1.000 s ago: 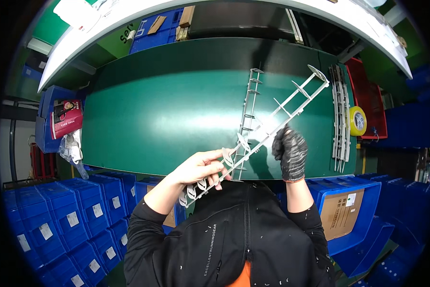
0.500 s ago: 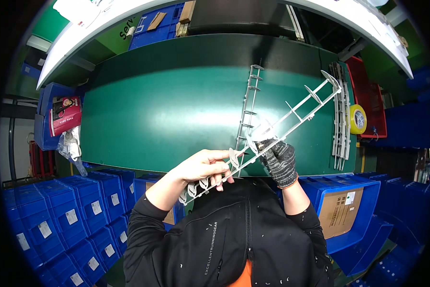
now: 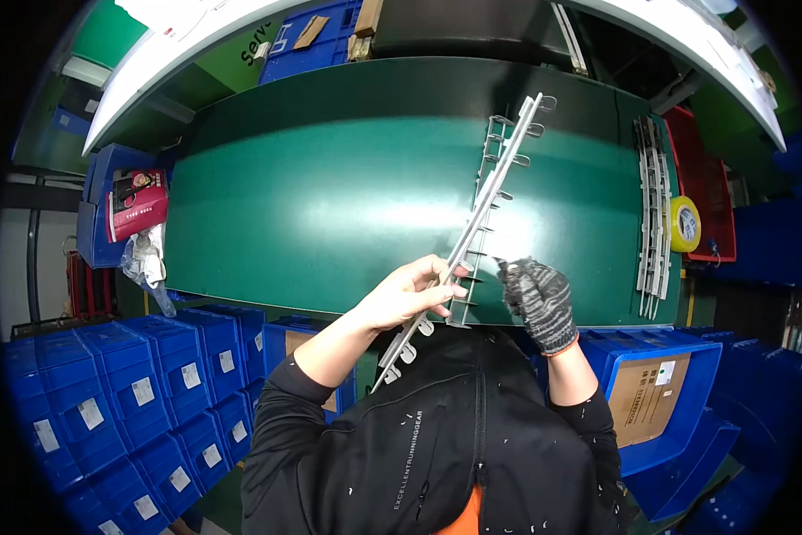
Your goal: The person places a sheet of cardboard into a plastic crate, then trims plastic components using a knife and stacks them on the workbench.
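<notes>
My bare left hand [image 3: 417,292] is closed around a long light-grey rail [image 3: 493,189] with rounded tabs along one side. The rail slants from near my chest up over the table, its far end raised to the right. Beside it, apart from the rail, is my right hand [image 3: 540,303] in a grey-black knit glove. Its fingers are pinched together, and a thin dark tip pokes out toward the rail; what it belongs to is hidden. Under the held rail a similar ladder-like grey frame [image 3: 466,301] lies on the green table [image 3: 312,214], partly covered.
Several grey rails [image 3: 653,214] lie side by side at the table's right, next to a yellow tape roll [image 3: 685,224] and a red bin [image 3: 706,178]. A red-and-white packet [image 3: 138,203] sits in a blue box at the left. Stacked blue crates [image 3: 142,374] stand below left; another [image 3: 660,401] holds cardboard.
The held rail has turned to a steeper slant and rolled, its far end swinging left. My right hand has come away from it, slightly to the right. The whole view has shifted a little.
</notes>
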{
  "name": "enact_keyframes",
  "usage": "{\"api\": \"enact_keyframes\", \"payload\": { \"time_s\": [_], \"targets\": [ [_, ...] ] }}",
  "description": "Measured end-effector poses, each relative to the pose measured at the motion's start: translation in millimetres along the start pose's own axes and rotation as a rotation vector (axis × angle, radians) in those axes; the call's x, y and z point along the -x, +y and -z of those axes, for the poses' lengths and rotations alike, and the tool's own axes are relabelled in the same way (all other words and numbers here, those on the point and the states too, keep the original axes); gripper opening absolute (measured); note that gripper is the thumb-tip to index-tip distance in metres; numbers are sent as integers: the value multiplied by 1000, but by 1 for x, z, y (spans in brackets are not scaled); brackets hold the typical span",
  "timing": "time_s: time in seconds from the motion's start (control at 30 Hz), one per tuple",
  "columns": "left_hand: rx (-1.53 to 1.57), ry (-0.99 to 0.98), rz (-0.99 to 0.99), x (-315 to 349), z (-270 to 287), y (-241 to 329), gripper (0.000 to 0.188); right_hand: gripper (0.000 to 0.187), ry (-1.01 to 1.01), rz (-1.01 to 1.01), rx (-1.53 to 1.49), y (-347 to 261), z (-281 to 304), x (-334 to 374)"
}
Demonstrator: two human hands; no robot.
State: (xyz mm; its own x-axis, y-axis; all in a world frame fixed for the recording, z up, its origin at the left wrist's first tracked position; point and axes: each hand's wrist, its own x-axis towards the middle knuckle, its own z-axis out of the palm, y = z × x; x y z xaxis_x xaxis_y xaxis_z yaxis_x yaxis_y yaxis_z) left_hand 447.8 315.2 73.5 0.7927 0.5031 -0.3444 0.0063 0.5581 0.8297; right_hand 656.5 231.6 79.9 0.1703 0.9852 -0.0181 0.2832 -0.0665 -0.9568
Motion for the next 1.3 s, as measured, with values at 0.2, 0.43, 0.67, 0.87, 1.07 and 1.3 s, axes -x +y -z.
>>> {"api": "enact_keyframes", "payload": {
  "time_s": [0.2, 0.43, 0.67, 0.87, 1.07, 1.3],
  "targets": [
    [-489, 113, -290, -11, 0, -9, 11, 14, 55, 31, 258, -4, -5, -25],
    [-711, 268, -233, -11, -5, -2, 12, 17, 10, 231, 335, 1, -16, -12],
    [-1216, 398, -462, -14, -26, -8, 17, 20, 215, -52, -84, -6, -37, -18],
    [-680, 408, -436, -5, 5, 3, 44, 14, 319, -314, -645, -12, -9, -30],
    [-211, 200, -184, -16, 18, -8, 15, 21, 485, -88, -473, -14, -8, -48],
    [67, 308, -317, -30, 6, -20, 15, 22, 64, 162, 167, 5, -35, -31]
  ]
}}
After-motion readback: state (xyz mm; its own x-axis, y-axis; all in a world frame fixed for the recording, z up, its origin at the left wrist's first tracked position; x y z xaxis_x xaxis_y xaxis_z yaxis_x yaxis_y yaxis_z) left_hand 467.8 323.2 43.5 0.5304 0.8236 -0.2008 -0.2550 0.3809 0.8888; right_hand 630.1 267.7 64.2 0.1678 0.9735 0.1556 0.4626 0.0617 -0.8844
